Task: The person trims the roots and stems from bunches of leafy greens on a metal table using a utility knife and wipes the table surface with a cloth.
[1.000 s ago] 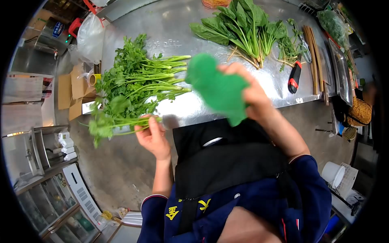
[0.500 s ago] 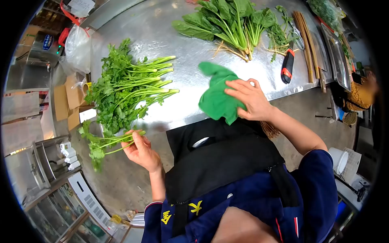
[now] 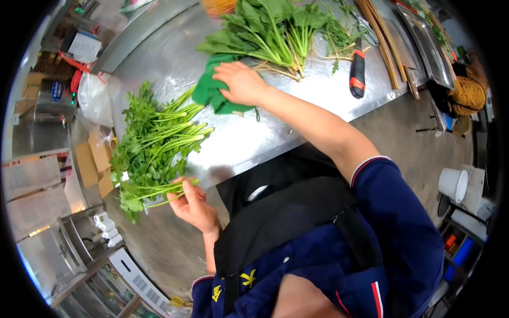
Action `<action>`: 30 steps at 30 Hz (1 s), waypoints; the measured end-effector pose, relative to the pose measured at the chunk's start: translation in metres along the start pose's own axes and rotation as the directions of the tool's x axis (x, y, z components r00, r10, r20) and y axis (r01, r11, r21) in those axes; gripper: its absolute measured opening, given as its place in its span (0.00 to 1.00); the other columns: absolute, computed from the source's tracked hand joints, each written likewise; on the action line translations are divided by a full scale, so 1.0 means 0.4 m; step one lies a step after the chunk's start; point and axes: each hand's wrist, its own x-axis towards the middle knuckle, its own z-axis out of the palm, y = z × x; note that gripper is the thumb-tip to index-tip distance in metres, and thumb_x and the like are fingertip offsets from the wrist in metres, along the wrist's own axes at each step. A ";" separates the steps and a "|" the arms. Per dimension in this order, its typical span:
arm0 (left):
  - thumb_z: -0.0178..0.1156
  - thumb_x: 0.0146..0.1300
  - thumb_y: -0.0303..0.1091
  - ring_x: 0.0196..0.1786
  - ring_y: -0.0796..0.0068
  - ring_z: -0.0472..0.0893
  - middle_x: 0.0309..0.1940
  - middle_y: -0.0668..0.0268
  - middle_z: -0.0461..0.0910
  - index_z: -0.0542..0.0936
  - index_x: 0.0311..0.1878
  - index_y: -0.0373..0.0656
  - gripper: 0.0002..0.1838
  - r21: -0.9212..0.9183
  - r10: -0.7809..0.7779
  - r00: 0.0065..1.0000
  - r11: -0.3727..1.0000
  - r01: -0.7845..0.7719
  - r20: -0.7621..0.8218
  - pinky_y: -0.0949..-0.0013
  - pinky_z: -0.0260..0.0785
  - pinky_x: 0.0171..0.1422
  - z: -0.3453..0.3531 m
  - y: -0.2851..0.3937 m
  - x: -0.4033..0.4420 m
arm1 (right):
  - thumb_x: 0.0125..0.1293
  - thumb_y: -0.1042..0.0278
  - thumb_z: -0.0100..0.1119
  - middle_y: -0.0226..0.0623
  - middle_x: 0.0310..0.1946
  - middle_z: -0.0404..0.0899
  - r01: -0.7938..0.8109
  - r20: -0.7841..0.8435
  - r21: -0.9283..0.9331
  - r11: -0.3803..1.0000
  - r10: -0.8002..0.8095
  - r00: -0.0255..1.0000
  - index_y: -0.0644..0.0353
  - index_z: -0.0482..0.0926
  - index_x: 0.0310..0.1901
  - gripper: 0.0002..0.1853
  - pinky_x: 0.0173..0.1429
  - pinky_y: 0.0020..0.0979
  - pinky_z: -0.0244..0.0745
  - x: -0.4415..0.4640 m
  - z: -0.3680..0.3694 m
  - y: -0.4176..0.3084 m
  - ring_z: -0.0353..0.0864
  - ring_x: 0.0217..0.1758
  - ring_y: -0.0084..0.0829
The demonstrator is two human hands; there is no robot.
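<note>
My left hand (image 3: 194,205) pinches the stems of a small bunch of leafy herbs (image 3: 154,192) at the table's front edge. Beside it lies a larger row of the same herbs (image 3: 159,132), stems toward the right. My right hand (image 3: 241,84) rests on a green cloth (image 3: 212,91) on the metal table (image 3: 265,135); the cloth touches or overlaps some stem ends. Behind the cloth lie broad-leafed greens (image 3: 265,32) with pale roots.
A black and red knife handle (image 3: 358,74), wooden sticks (image 3: 383,40) and a metal tray (image 3: 424,45) lie at the right. A cardboard box (image 3: 91,164) and a plastic bag (image 3: 95,100) are at the left.
My right hand has moved the green cloth left and away from my body, down onto the table near the stem ends. My left hand still holds the small bunch.
</note>
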 end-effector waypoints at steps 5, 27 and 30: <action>0.56 0.65 0.31 0.21 0.87 0.64 0.30 0.66 0.75 0.72 0.44 0.40 0.08 -0.003 -0.049 0.998 0.999 0.049 0.049 0.84 0.52 0.22 0.005 -0.030 -0.008 | 0.53 0.64 0.59 0.37 0.57 0.72 0.040 0.169 0.184 0.982 -0.072 0.983 0.55 0.76 0.48 0.19 0.67 0.40 0.61 -0.189 -0.147 -0.052 0.68 0.64 0.38; 0.55 0.65 0.29 0.22 0.87 0.64 0.31 0.66 0.76 0.72 0.44 0.38 0.08 -0.022 0.001 0.995 1.000 0.001 0.095 0.83 0.54 0.24 -0.009 0.000 -0.032 | 0.56 0.56 0.58 0.42 0.43 0.81 -0.671 -0.221 -0.044 0.740 0.648 0.729 0.47 0.78 0.52 0.21 0.50 0.37 0.74 -0.139 -0.380 0.390 0.81 0.45 0.39; 0.55 0.66 0.30 0.23 0.88 0.66 0.33 0.65 0.76 0.71 0.45 0.39 0.08 -0.048 -0.046 0.996 0.998 0.050 0.072 0.83 0.54 0.24 -0.026 -0.015 -0.041 | 0.57 0.61 0.61 0.35 0.38 0.83 -0.393 -0.417 0.492 0.777 0.607 0.677 0.54 0.79 0.50 0.18 0.45 0.27 0.76 -0.107 -0.476 0.353 0.82 0.38 0.27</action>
